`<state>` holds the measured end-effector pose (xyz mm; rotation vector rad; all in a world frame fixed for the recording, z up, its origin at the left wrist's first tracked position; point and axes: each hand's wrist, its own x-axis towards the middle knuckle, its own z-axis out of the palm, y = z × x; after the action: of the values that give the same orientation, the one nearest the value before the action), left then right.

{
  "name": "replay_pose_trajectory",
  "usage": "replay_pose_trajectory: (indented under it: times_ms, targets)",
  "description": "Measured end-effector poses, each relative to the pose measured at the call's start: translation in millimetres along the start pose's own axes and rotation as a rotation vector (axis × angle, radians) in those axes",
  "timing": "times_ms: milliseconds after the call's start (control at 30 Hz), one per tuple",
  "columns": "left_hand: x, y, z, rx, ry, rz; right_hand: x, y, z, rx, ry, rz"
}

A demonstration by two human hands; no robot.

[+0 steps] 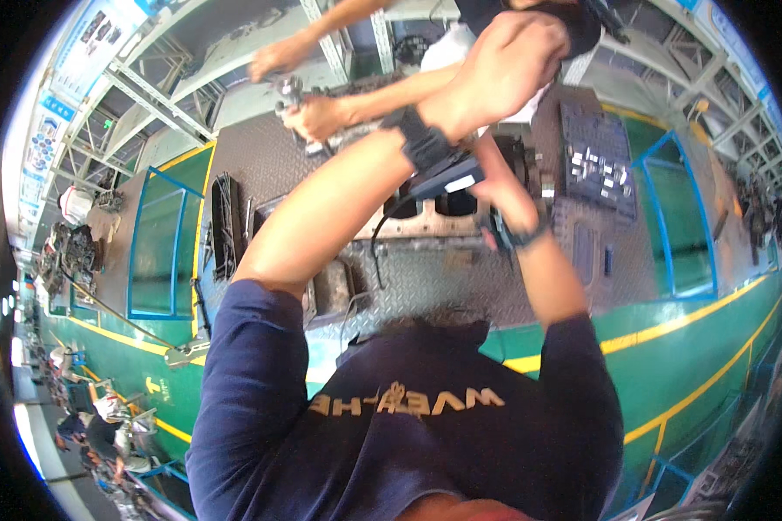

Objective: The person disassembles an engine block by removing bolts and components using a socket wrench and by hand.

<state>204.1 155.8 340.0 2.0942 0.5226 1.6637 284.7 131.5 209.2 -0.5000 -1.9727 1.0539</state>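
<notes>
My left hand (513, 65) is raised close to the camera, fingers curled at a dark thing (579, 26) whose kind I cannot make out. Around that wrist is a black strap with a box-shaped device (443, 174). My right hand (506, 193) is lower, over the engine block (426, 227); the left wrist's device partly covers it, and its fingertips are hidden. Facing me, a co-worker reaches in from the top. One co-worker's hand (317, 117) is at a silver metal part or tool (288, 89) at the block's far left, the other hand (274, 59) just above it.
The block lies on a grey metal-plate table (426, 291). Right of it stands a dark tray (595, 130) holding small pale parts. Long dark parts (226, 221) and a metal pan (332, 286) lie at left. Blue-framed rails (682, 221) flank the table, over green floor.
</notes>
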Motion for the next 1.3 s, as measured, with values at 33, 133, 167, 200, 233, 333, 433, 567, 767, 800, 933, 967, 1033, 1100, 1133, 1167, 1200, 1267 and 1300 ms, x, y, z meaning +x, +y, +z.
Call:
replay_pose_trajectory:
  times_ms: [33, 133, 167, 200, 233, 333, 433, 567, 767, 800, 933, 967, 1033, 1100, 1133, 1167, 1200, 1267, 1300]
  targets:
    - [-2.5, 10.0, 23.3, -0.181, 0.110, -0.272, 25.7, 13.7, -1.7, 0.018, 0.029, -0.010]
    - [8.9, 21.4, 19.3, -0.080, 0.177, -0.458, 84.4, 39.9, -34.7, 0.029, 0.169, 0.009]
    - [6.5, 8.1, 11.0, -0.220, 0.239, -0.436, 94.0, 42.9, -54.1, 0.024, 0.228, 0.012]
    - [5.7, 12.4, -0.7, -0.251, 0.303, -0.463, 96.6, 39.6, -71.6, 0.024, 0.292, 0.012]
    - [4.8, 16.2, -20.4, -0.232, 0.296, -0.498, 86.5, 28.1, -79.2, 0.023, 0.343, 0.039]
    - [8.2, 12.9, -43.8, -0.334, 0.220, -0.493, 7.3, -1.6, -53.8, -0.092, 0.130, 0.089]
    - [-3.5, 14.7, -9.1, -0.467, 0.155, -0.539, 10.2, 27.6, 0.0, 0.093, 0.023, -0.059]
    - [19.7, 9.0, 23.9, -0.228, 0.033, -0.404, 51.1, 45.3, -57.5, 0.150, 0.182, 0.079]
    - [11.1, 7.2, -24.7, -0.274, 0.070, -0.422, -0.5, -3.2, -63.9, -0.020, 0.154, -0.116]
    - [14.3, 4.0, -14.8, -0.226, 0.081, -0.419, -19.6, 5.2, -50.5, 0.198, 0.043, 0.081]
    - [21.7, -24.5, 44.5, 0.430, -0.036, 0.206, -32.7, 19.4, -56.5, 0.566, 0.018, 0.353]
    - [22.8, -23.2, 45.6, 0.430, -0.039, 0.216, -17.5, 27.4, -74.6, 0.506, 0.082, 0.325]
    - [19.0, -7.8, 46.9, 0.223, 0.018, -0.078, 10.3, 49.6, -111.6, 0.391, 0.220, 0.284]
    - [25.2, -36.8, -6.9, 0.213, 0.021, -0.135, 50.7, 49.6, -102.4, 0.316, 0.284, 0.229]
    - [20.5, -25.6, -13.6, -0.076, 0.031, -0.285, 19.6, 12.6, -82.1, 0.479, 0.287, 0.281]
    - [20.3, -7.6, -15.1, -0.367, 0.069, -0.423, -8.2, 3.2, -70.4, 0.496, 0.205, 0.295]
    - [23.8, -4.8, -18.7, -0.049, -0.070, -0.230, -26.1, 2.5, -52.4, 0.535, 0.078, 0.329]
    - [36.5, -13.2, 34.7, 0.185, 0.372, -0.002, -45.1, 16.4, -35.9, 0.627, 0.005, 0.400]
    - [36.6, -23.5, 48.3, 0.312, 0.399, 0.084, -35.5, 23.5, -37.0, 0.634, 0.016, 0.394]
